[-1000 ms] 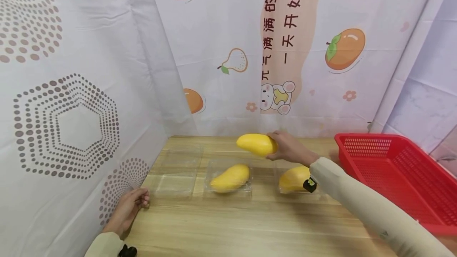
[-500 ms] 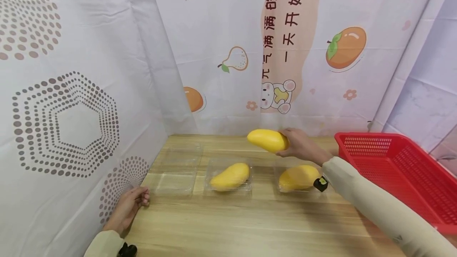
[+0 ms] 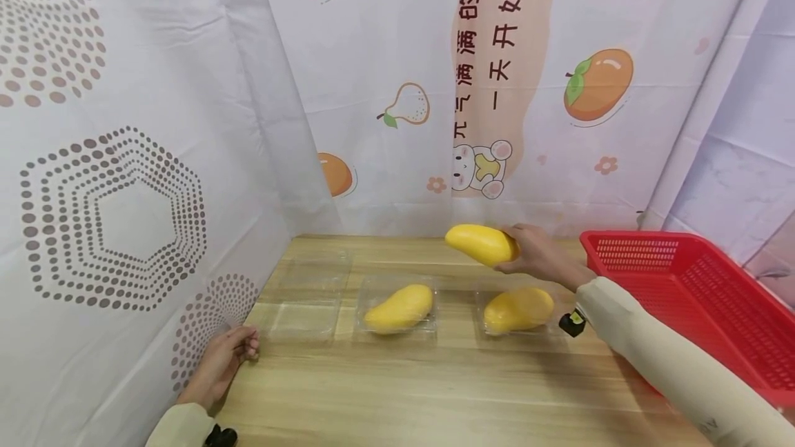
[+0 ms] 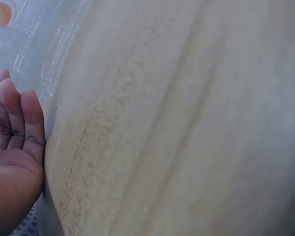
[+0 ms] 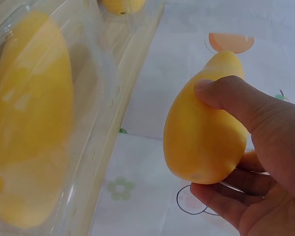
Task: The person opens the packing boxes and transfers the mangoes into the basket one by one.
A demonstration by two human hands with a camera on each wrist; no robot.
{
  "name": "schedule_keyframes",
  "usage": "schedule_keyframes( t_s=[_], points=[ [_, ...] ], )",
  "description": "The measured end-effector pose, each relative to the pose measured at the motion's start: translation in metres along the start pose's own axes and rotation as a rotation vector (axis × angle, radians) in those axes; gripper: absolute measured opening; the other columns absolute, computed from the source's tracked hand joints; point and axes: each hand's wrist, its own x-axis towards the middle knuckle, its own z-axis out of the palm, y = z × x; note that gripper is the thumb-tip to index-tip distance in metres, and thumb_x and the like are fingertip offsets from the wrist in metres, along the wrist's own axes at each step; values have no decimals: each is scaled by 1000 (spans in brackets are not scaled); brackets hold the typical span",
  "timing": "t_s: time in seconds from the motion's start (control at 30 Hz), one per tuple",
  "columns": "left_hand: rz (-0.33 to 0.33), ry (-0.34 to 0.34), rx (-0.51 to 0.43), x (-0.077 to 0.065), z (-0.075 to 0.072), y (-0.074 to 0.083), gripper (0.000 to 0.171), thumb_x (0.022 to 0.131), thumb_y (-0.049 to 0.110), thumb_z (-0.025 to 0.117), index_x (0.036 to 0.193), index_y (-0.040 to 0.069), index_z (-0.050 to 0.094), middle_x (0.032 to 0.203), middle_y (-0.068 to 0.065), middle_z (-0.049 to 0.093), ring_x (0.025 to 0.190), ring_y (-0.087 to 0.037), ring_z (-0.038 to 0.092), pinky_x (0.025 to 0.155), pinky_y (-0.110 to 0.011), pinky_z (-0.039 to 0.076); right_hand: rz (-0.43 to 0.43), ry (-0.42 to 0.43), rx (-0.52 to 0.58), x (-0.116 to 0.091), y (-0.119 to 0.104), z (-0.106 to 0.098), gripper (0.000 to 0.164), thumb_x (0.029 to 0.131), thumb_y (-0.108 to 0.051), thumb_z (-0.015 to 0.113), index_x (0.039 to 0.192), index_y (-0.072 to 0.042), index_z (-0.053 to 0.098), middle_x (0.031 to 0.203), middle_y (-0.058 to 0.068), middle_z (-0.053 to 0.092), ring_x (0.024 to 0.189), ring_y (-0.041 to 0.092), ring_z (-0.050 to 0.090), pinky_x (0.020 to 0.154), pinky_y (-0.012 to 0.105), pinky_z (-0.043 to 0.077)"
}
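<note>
My right hand (image 3: 539,254) grips a yellow mango (image 3: 483,244) by its thick end, held up over the back of the table. In the right wrist view the thumb lies across the mango (image 5: 206,123), with fingers bent under its far side. Just below and in front of that hand, a second mango (image 3: 518,310) lies in a clear plastic box. Another mango (image 3: 399,309) sits in a clear box at the middle. My left hand (image 3: 225,359) rests at the table's left edge, fingers loosely curled and holding nothing; the left wrist view shows its fingers (image 4: 32,115) near clear plastic.
At the left stands a clear plastic box (image 3: 304,321) with nothing in it. A red plastic basket (image 3: 621,295) fills the right side of the wooden table (image 3: 397,392). A printed curtain (image 3: 373,33) hangs along the back, and a dotted one at the left.
My right hand has moved to the right with the mango, shifting from between the two filled boxes to over the right one. The left hand has stayed in place.
</note>
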Motion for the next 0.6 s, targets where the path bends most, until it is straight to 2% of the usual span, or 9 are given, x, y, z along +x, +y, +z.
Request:
schedule_keyframes(
  t_s=[0.33,0.6],
  points=[
    [-3,-4,0,-1,1,1,25,109,18,52,104,-3,64,87,-5,65,74,-13,60,71,-28,56,17,10,6,-10,8,-6,64,79,-28,91,127,3,63,100,9,65,85,24,57,77,39,52],
    [7,-6,-6,-3,2,2,24,109,17,51,104,-4,63,86,-5,64,74,-13,60,70,-28,56,32,23,-33,-18,17,-12,68,78,-35,92,127,3,64,101,9,67,83,23,57,75,39,51]
  ],
)
